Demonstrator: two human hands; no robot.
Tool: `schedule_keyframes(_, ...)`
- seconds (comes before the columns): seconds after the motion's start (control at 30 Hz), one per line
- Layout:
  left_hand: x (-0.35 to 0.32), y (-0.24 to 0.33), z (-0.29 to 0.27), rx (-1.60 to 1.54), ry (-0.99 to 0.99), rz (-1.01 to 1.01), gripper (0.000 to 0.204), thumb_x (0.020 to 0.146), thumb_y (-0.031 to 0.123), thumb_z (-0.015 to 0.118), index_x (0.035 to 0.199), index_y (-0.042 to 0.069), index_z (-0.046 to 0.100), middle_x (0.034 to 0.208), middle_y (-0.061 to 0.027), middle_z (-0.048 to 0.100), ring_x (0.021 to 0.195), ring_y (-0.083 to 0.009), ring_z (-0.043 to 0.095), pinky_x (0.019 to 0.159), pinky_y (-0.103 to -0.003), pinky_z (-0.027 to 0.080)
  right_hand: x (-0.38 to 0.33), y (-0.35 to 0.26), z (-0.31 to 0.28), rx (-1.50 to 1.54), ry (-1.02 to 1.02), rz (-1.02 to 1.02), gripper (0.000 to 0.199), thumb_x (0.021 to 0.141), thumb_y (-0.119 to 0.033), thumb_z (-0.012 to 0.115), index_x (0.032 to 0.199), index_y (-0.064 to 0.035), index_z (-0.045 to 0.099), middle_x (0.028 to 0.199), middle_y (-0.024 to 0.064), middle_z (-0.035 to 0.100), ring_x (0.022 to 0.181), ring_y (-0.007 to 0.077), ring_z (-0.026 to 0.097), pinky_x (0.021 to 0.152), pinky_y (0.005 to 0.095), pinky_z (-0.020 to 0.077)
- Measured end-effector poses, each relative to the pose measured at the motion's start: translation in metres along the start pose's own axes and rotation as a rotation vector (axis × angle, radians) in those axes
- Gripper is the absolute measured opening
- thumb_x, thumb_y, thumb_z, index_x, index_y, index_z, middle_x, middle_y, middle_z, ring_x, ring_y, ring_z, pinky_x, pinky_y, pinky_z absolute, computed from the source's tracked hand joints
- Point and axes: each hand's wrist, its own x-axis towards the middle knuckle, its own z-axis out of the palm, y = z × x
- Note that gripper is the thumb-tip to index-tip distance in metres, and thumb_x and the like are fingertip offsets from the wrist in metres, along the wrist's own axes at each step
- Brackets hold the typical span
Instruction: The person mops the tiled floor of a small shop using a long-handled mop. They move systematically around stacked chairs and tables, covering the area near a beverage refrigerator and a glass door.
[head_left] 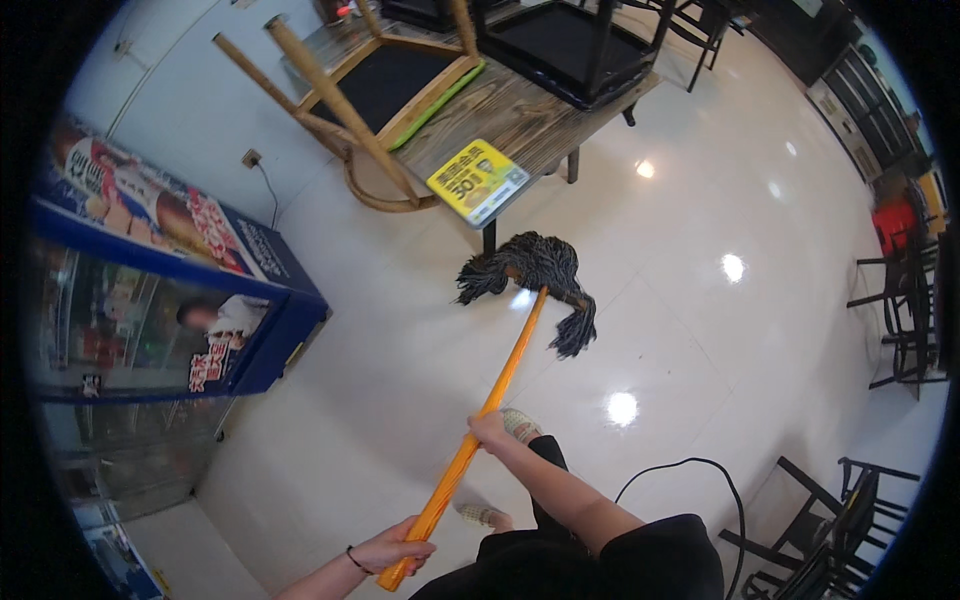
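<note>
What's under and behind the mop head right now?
Pale, glossy floor shows around the mop head; a table leg stands behind it, its lower end hidden. Whatever lies directly beneath is covered, so I can't tell.

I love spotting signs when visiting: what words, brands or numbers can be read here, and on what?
I won't copy wording; it stands here:
Yellow card on the table: large dark characters and a number.
Top panel of the blue cabinet: large characters.
Cabinet glass: white-and-red characters.
The card's smaller print: too small to read.
</note>
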Motion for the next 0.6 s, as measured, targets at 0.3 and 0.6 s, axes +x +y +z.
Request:
schedule_keyframes(0.3,0.136,0.096,0.041,0.136,0.015,0.279,0.022,0.079,0.016,0.054,0.090,0.007,0.037,0.059,-0.0009,0.044,0.040,-0.0079,0.042,0.036,-0.021,0.038,0.100,-0.115,-0.126,0.065,-0.029,-0.209,0.034,0.075,-0.013,0.055,0.095,0.0048,0.034,0.069,0.0104,0.046,0.055,0.0239,0.054,0.044,0.0360,0.0494)
schedule_keyframes(0.6,0.223,0.130,0.032,-0.013,0.195,0.514,0.028,0.076,0.017,0.058,0.094,0.007,0.039,0.060,-0.0021,0.047,0.045,-0.0083,0.047,0.037,-0.021,0.040,0.106,-0.156,-0.105,-0.231,0.300,-0.251,0.046,0.073,-0.022,0.051,0.110,-0.0026,0.033,0.086,0.0188,0.053,0.074,0.0267,0.057,0.055,0.0380,0.0502)
